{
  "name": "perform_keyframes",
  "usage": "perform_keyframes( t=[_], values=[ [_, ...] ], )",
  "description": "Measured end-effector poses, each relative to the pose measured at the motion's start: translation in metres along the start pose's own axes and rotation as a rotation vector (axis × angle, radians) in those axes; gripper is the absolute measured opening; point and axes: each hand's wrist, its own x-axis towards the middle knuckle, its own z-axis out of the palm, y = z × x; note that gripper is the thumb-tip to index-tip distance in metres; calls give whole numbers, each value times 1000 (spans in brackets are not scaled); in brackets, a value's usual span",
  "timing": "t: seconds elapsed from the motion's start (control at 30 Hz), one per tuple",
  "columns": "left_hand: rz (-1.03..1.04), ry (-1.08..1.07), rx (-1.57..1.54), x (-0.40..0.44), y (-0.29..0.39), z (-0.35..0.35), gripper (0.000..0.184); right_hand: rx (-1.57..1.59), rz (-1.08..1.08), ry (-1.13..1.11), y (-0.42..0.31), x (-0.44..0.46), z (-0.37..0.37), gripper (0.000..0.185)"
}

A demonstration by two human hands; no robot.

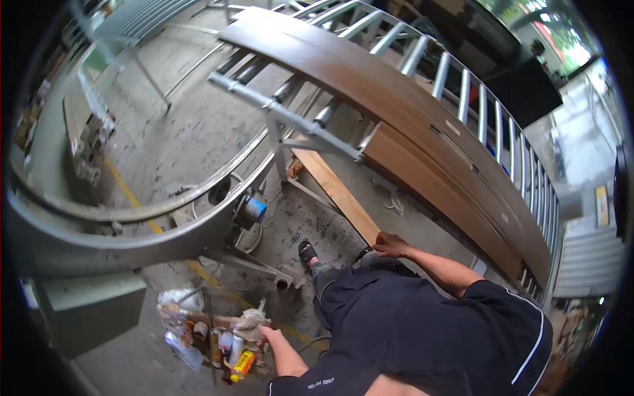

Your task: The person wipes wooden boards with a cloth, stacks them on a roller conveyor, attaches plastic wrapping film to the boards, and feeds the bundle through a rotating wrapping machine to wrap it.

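My right hand (392,245) is at the near end of a long, light-coloured wooden board (333,188), with its fingers closed on the edge. The board's far end is by the leg of a metal roller stand. Low on the left, my left hand (266,332) is closed on a crumpled, light-coloured rag (251,323). Its fingertips are partly hidden by the cloth. Just below the rag is a cluster of bottles and cans, among them a yellow bottle (242,365) with red lettering.
Long brown panels (422,158) lie on a roller conveyor (409,59) ahead and to the right. A curved metal conveyor (132,244) with a blue-ended motor (254,210) runs along the left. Below it is a grey-green box (96,307). A yellow line (122,181) marks the concrete floor.
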Motion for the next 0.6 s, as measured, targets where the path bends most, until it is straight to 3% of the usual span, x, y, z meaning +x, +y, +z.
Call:
perform_keyframes(
  t=[0.07, 0.1, 0.17, 0.2, 0.33, 0.4, 0.43, 0.5, 0.53, 0.6],
  values=[
    [41, -122, 219, -5, -26, -2, 93, 96, 131, 63, 16, -18, -11, 36],
    [110, -356, 224, -53, -22, 14, 88, 158, 126, 121, 32, -28, -15, 30],
    [204, -269, 409, -98, -40, 40, 81, 286, 203, 180, 59, -53, -27, 28],
    [67, -510, 418, -97, -45, 58, 79, 342, 190, 246, 77, -69, -30, 31],
    [296, -896, 299, -286, -35, 82, 69, 993, 293, 244, 129, -146, -52, 40],
    [424, -996, 232, -352, -24, 100, 63, 575, 168, 191, 182, -172, -46, 48],
    [480, -1060, 206, -370, -14, 114, 60, 598, 162, 180, 197, -188, -49, 48],
    [616, -1148, 93, -451, 11, 112, 47, 1217, -81, 162, 213, -233, -62, 53],
    [684, -1239, 69, -465, 24, 129, 39, 1240, -70, 166, 219, -252, -67, 53],
    [781, -1365, 28, -506, 43, 151, 29, 1356, 76, 452, 233, -282, -75, 66]
  ],
)
